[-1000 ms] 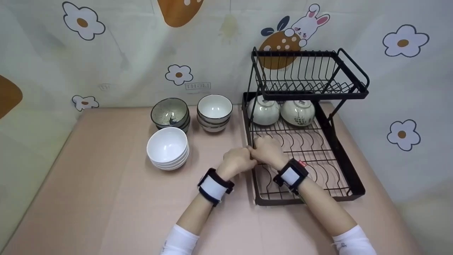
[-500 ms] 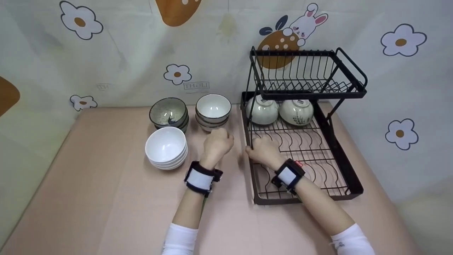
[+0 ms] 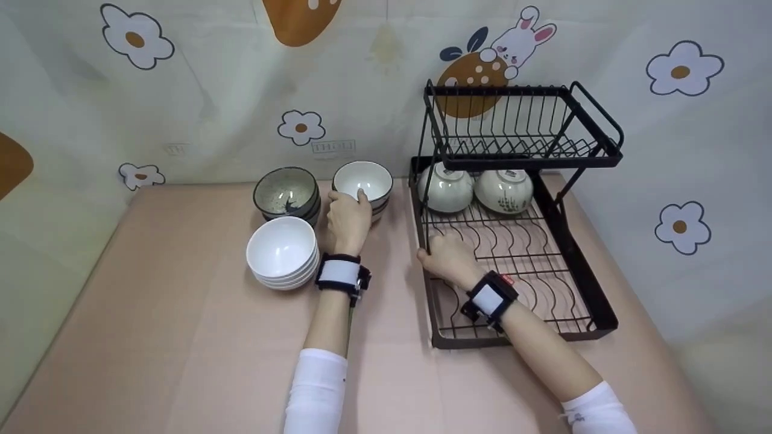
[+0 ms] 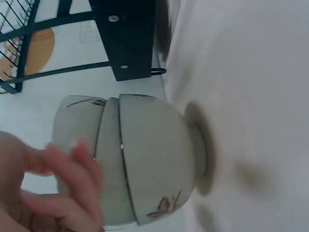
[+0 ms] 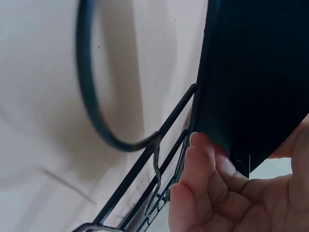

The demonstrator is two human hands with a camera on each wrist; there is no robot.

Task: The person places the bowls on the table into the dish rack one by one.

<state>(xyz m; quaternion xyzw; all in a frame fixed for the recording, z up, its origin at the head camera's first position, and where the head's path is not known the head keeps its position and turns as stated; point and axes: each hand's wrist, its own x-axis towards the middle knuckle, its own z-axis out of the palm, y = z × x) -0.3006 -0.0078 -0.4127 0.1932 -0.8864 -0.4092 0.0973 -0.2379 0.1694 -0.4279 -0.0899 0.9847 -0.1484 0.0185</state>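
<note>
My left hand (image 3: 350, 220) is at the front of a stack of white, dark-rimmed bowls (image 3: 365, 175). Its thumb lies near the top bowl's rim. In the left wrist view, blurred, loosely bent fingers (image 4: 79, 181) cover part of the stacked bowls (image 4: 157, 150); contact is unclear. With my right hand (image 3: 449, 259) I grip the left side of the black two-tier dish rack (image 3: 606, 301). The right wrist view has bent fingers (image 5: 193, 174) along one face of the rack's side wall (image 5: 246, 72), the thumb partly hidden behind it.
Two upturned celadon bowls, one left (image 3: 449, 190) and one patterned (image 3: 505, 191), sit at the back of the rack's lower tier. Left of my left hand stand a white bowl stack (image 3: 282, 250) and a grey-green bowl stack (image 3: 286, 191). The upper tier (image 3: 531, 163) overhangs the back.
My left hand has left the spot beside my right hand and moved left and away to the dark-rimmed bowls. My right hand has stayed on the dish rack.
</note>
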